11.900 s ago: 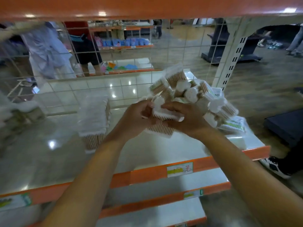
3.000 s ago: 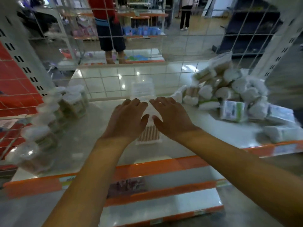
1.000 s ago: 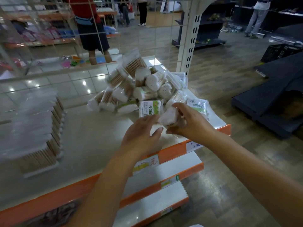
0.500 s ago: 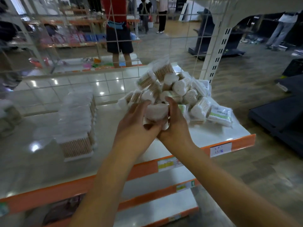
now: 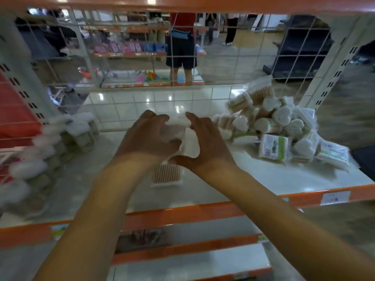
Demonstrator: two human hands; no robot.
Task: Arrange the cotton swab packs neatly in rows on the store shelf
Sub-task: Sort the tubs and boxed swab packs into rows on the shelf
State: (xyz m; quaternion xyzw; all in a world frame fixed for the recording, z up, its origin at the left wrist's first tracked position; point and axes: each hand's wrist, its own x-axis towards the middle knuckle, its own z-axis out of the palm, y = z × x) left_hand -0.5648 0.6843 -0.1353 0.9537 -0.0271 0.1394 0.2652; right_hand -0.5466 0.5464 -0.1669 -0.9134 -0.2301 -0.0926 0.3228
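Head view, centre of frame. My left hand (image 5: 148, 136) and right hand (image 5: 205, 142) meet over the white shelf (image 5: 233, 179), and between them I hold a cotton swab pack (image 5: 178, 126). The left fingers curl over its top and left side; the right fingers and thumb wrap its right side and lower edge. The pack's white swab tips show in the gap between the two hands.

Directly below the hands, a row of packs (image 5: 166, 175) runs back along the shelf; only its front pack, with tan wooden sticks showing through the wrapper, is visible beneath my wrists. Whether the held pack touches this row I cannot tell.

Right of centre, a loose pile of packs (image 5: 280, 126) lies heaped on the shelf, some showing round white ends, some green-printed labels. At the left edge, a blurred line of other packs (image 5: 50, 147) runs toward the lower left.

The shelf's orange front edge (image 5: 182, 216) crosses the lower middle of the frame. A wire grid (image 5: 213, 63) backs the shelf in the upper half; through it a person in dark shorts (image 5: 181, 51) stands in the aisle.
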